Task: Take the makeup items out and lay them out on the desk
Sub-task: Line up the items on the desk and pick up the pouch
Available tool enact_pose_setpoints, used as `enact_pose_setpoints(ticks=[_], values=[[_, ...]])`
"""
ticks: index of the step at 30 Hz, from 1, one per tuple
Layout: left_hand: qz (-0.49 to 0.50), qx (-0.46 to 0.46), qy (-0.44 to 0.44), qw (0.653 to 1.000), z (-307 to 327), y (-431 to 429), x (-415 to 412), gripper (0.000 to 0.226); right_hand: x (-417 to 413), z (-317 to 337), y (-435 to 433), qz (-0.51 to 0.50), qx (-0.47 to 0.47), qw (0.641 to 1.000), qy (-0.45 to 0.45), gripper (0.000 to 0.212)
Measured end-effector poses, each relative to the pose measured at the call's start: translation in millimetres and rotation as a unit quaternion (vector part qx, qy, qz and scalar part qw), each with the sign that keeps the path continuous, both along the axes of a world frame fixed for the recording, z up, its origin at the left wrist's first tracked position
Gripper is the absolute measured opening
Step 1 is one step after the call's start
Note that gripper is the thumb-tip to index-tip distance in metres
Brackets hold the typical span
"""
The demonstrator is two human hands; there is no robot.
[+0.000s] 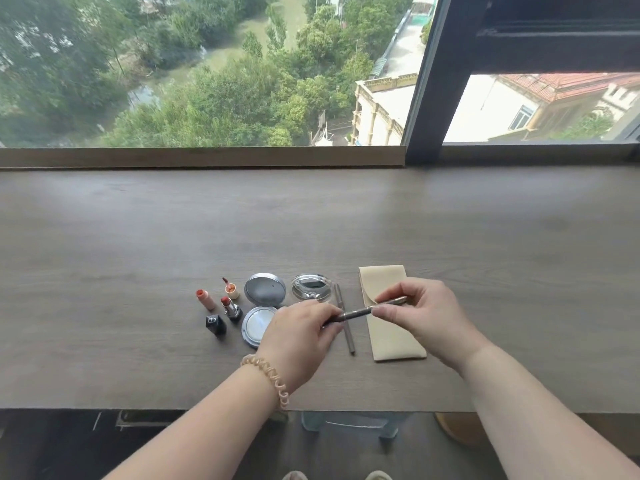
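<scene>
Nearest, the left hand point(298, 336), a coiled band point(273, 379) on its wrist, and the right hand point(420, 311) each pinch one end of a slim metallic makeup pen point(360, 311), held just above the counter point(138, 237) with its long axis running left to right, the right end tilted slightly away. Beneath it a second thin pencil point(346, 323) lies near-to-far beside a beige pouch point(388, 327). Left of them sit an open compact point(259, 306), a clear round case point(310, 287), three uncapped lip products and a black cap point(215, 323).
</scene>
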State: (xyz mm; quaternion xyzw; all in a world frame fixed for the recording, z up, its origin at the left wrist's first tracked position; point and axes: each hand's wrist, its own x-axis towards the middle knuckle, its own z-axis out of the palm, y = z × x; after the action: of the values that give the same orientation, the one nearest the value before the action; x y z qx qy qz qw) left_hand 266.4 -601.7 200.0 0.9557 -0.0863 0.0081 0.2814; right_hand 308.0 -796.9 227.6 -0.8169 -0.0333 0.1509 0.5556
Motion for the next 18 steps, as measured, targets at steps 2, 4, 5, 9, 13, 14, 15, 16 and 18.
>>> enact_pose_setpoints(ticks=[2, 4, 5, 9, 13, 14, 15, 16, 18], values=[[0.004, -0.053, -0.010, 0.999, 1.9, -5.2, 0.1, 0.018, -0.4, 2.9, 1.0, -0.042, 0.137, 0.988, 0.054, 0.011], [0.012, -0.087, -0.007, 0.996, 3.1, -9.9, -0.5, 0.016, -0.4, 4.0, 3.2, -0.070, 0.230, 0.963, 0.118, 0.010], [0.011, -0.092, 0.000, 0.996, 3.2, -11.6, -0.6, 0.016, -0.9, 1.9, 4.4, -0.071, 0.227, 0.962, 0.137, 0.010], [0.005, -0.106, 0.037, 0.994, 2.0, -15.7, 2.3, 0.015, -2.5, -7.3, 12.2, -0.115, 0.151, 0.974, 0.128, 0.022], [0.056, -0.102, 0.115, 0.987, -14.8, 10.5, -12.4, 0.022, 27.5, -4.2, -40.1, -0.390, 0.254, 0.873, 0.148, 0.029], [0.097, -0.117, 0.140, 0.978, -20.7, 24.1, -20.2, 0.023, 34.7, 0.2, -60.6, -0.421, 0.245, 0.867, 0.109, 0.030], [0.142, -0.132, 0.160, 0.968, -24.8, 37.0, -26.4, 0.022, 39.2, 4.0, -78.3, -0.425, 0.224, 0.876, 0.052, 0.029], [0.186, -0.153, 0.169, 0.956, -28.2, 46.2, -31.1, 0.021, 40.0, 6.2, -89.6, -0.407, 0.206, 0.890, -0.009, 0.026], [0.257, -0.201, 0.163, 0.931, -31.1, 49.8, -32.9, 0.019, 34.9, 2.3, -86.8, -0.326, 0.150, 0.929, -0.092, 0.017]])
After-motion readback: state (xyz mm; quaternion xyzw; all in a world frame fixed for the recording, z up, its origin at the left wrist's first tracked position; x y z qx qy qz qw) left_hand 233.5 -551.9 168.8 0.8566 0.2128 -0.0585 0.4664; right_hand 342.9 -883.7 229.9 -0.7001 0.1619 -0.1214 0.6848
